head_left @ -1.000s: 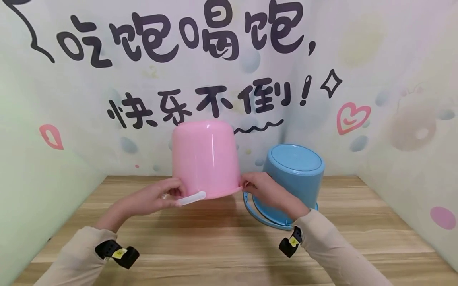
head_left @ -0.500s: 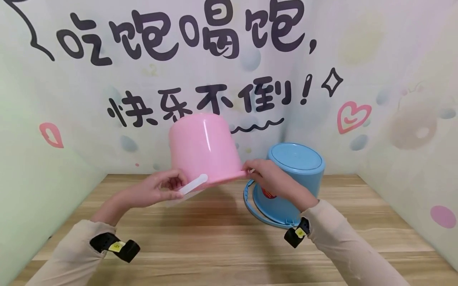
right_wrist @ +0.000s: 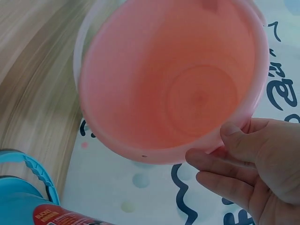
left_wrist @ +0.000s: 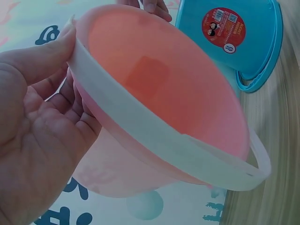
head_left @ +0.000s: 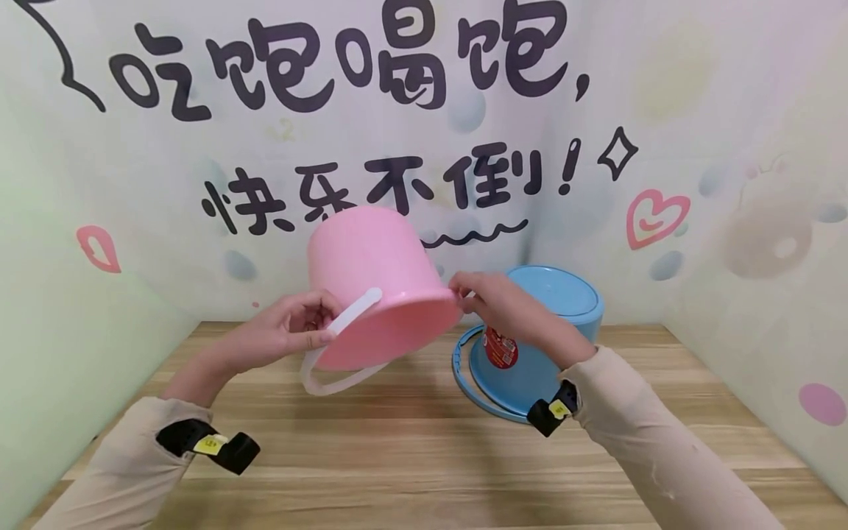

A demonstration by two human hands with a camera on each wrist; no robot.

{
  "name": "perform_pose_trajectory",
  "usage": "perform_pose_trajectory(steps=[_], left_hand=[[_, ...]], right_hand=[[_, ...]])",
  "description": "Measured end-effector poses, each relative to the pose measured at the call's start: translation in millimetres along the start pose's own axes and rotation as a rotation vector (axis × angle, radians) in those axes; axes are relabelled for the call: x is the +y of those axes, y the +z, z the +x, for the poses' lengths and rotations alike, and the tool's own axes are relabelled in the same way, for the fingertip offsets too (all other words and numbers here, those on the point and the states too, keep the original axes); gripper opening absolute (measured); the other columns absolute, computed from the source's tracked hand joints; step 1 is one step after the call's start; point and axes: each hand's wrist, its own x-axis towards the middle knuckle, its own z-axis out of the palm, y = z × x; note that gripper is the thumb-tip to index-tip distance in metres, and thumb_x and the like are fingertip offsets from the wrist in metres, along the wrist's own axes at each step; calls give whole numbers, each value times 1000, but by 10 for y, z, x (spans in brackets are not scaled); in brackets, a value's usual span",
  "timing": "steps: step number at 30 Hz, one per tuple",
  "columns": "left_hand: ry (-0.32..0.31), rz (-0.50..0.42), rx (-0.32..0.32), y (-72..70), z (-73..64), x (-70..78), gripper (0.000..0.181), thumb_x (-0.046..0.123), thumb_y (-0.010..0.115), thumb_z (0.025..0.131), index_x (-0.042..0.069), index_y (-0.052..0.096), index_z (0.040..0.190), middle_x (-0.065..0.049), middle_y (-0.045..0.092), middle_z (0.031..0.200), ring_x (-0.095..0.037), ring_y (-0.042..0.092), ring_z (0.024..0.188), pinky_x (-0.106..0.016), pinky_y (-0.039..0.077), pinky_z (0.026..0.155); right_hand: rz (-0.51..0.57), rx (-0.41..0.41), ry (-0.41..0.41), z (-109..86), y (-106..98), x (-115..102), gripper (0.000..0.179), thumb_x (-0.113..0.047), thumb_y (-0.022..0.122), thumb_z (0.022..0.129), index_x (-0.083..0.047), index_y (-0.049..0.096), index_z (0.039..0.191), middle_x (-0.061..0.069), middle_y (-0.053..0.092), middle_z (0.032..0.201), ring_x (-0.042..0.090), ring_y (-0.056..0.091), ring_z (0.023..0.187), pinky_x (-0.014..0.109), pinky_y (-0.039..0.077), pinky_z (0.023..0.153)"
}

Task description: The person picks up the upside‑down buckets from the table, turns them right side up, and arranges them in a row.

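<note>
A pink bucket (head_left: pixel 371 258) with a white handle (head_left: pixel 344 383) is held up over the table, tilted so its open mouth faces down and toward me. Its inside (right_wrist: pixel 201 103) shows in the right wrist view. My left hand (head_left: pixel 285 327) grips the rim at the left, thumb against the white handle, fingers behind. At the right of the rim, my right hand (head_left: pixel 506 309) pinches the edge between thumb and fingers. A blue bucket (head_left: pixel 563 294) stands upside down behind the right forearm, which partly hides it.
The blue bucket's handle (head_left: pixel 473 394) lies on the wooden table (head_left: pixel 397 464). A red label (left_wrist: pixel 224 30) is on that bucket's side. Behind stands a white backdrop (head_left: pixel 563 59) with black lettering, and side walls close in left and right.
The pink bucket has tipped from nearly upside down to tilted, its mouth turning toward me. Both hands have risen with the rim, and the white handle has swung down below it.
</note>
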Motion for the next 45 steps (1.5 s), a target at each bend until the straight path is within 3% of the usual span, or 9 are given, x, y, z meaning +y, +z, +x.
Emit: perform_pose_trajectory(steps=[8,19,24,34,40,45], left_hand=[[-73,-43,17,-32,-14,50,26,2,52,91,-12,49,113,-12,56,98,-18,54,86,-25,49,74],[-98,-56,92,-22,10,106,26,7,49,94,-12,49,112,-10,59,98,-16,55,88,-27,50,77],[-70,-159,82,-19,28,105,25,6,45,96,-13,47,113,-9,59,99,-15,57,88,-29,51,78],[-42,-360,96,-25,76,80,24,9,39,98,-4,47,117,-9,52,110,-14,54,98,-28,47,86],[-34,-424,104,-52,89,66,38,11,37,99,-13,35,129,-8,51,119,-16,54,103,-29,45,89],[-20,-489,96,-61,100,49,29,11,35,100,-2,49,121,-7,55,115,-15,55,100,-28,46,88]], right_hand=[[-15,-34,6,67,-115,-50,20,0,57,88,-15,59,102,1,62,92,18,60,79,26,51,67],[-66,-47,21,191,-310,-130,17,-3,56,90,-12,60,104,6,63,93,17,61,75,30,52,66],[-67,-75,46,252,-380,-142,18,-4,57,90,-11,60,106,6,63,93,17,63,75,30,53,66],[-105,-109,19,419,-483,-135,22,-6,57,90,-9,61,111,5,64,89,15,63,73,30,50,66],[-133,-141,44,539,-506,-132,20,-8,58,90,-12,63,109,3,65,87,16,61,73,31,48,68],[-111,-149,52,612,-506,-109,21,-9,59,90,-11,64,109,3,65,84,17,63,72,31,49,73]])
